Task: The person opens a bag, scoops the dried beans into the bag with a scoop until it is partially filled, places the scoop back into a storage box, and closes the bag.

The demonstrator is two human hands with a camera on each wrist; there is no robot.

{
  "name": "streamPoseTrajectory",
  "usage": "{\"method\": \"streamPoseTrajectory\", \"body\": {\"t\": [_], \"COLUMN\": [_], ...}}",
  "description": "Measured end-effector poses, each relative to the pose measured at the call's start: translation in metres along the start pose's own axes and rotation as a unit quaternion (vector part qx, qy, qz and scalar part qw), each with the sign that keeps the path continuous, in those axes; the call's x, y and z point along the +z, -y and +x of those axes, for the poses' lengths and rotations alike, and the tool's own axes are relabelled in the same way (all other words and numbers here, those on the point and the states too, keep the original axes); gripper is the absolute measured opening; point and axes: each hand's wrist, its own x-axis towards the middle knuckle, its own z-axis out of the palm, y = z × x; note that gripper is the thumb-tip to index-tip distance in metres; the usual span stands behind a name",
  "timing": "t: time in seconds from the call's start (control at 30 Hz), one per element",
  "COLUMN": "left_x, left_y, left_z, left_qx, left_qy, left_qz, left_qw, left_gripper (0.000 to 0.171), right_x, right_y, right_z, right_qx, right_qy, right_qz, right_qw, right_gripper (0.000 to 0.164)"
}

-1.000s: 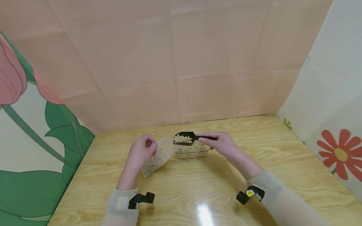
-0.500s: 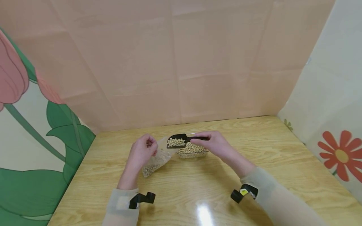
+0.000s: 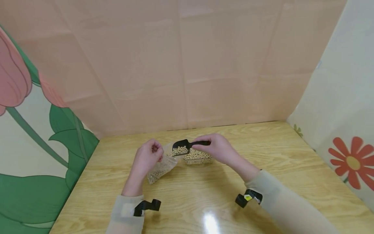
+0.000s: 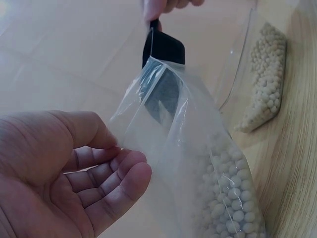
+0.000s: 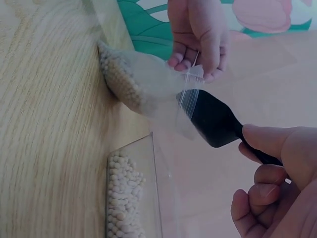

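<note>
My left hand (image 3: 148,154) pinches the edge of a clear zip bag (image 4: 163,163) between thumb and forefinger. Pale round beans (image 4: 230,203) fill the bag's lower part, which rests on the table. In my right hand (image 3: 217,148) is the handle of a black scoop (image 3: 181,146), pinched between thumb and fingers. Beans lie in the scoop in the head view. Its front end sits inside the bag's mouth, as both wrist views show. Just right of the bag, partly under the scoop and right hand, stands a clear plastic box (image 3: 198,160) holding more of the same beans.
Everything stands on a light wood-grain table (image 3: 181,198). A pink sheet (image 3: 181,65) hangs behind its far edge. Walls with painted flowers (image 3: 352,162) flank the table on both sides.
My right hand has moved left with the scoop, from above the box to the bag's mouth. The scoop now tips down toward the bag and shows fewer beans. My left hand stays put.
</note>
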Motion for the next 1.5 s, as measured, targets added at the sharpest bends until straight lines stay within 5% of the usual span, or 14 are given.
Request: {"method": "streamPoseTrajectory", "body": {"t": [0.3,0.6,0.97,1.5], "left_x": [-0.001,-0.001,-0.002,-0.002], "left_y": [-0.001,-0.001,-0.002,-0.001], "left_z": [-0.001,-0.002,-0.002,-0.002], "left_qx": [0.006,0.007,0.003,0.000], "left_qy": [0.001,0.005,0.005,0.011], "left_qz": [0.002,0.000,0.006,0.000], "left_qw": [1.0000,1.0000,1.0000,0.9999], "left_gripper": [0.007,0.006,0.006,0.007], "right_x": [0.000,-0.008,-0.032,-0.059], "right_y": [0.016,0.021,0.009,-0.022], "right_z": [-0.003,-0.009,-0.018,-0.022], "right_qx": [-0.029,-0.027,0.003,0.020], "right_qy": [-0.031,-0.037,-0.031,-0.051], "right_qz": [-0.072,-0.072,-0.002,-0.036], "right_qw": [0.997,0.996,1.000,0.998], "right_gripper": [0.027,0.033,0.038,0.039]}}
